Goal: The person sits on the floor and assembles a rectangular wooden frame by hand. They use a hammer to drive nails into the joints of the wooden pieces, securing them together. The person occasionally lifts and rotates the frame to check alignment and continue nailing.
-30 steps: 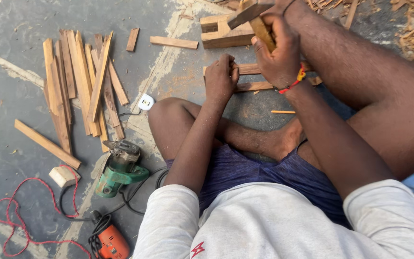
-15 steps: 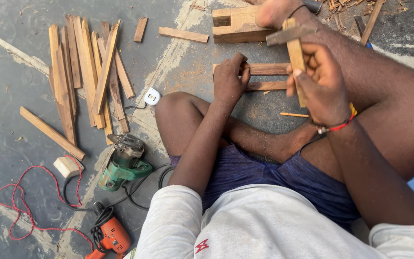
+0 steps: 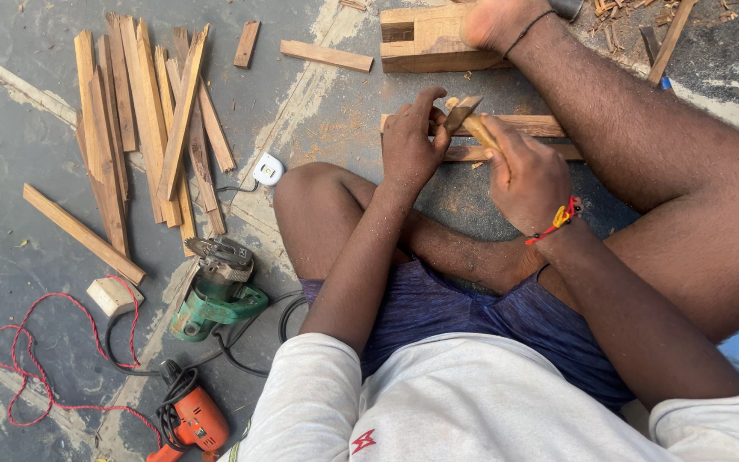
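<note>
I sit on the grey concrete floor (image 3: 36, 162) with my legs folded, and everything lies around me on it. The biggest heap is the pile of slats (image 3: 143, 128) off to my left, long thin strips leaning over one another, with one more plank (image 3: 83, 233) lying apart below them. Ahead of me, my foot rests on a notched wood block (image 3: 425, 38), and a short strip (image 3: 327, 56) lies just left of it. Between my knees two battens (image 3: 515, 137) lie flat, side by side, running left to right.

By my left thigh sits a green power tool (image 3: 215, 291), and nearer my hip an orange drill (image 3: 192, 419), their black cords tangled between them. A red cord (image 3: 23, 359) loops across the floor to the left, near a small pale block (image 3: 113, 295). A white tape measure (image 3: 268, 168) lies by my left knee.

My left hand (image 3: 410, 145) is pressed down on the left end of the battens, fingers curled over the edge, holding them in place. My right hand (image 3: 528, 180), with a red thread at the wrist, is clenched around the wooden handle of a hammer (image 3: 470, 120); its head sits just above the battens, right beside my left fingers. I cannot tell whether the head touches the wood.
</note>
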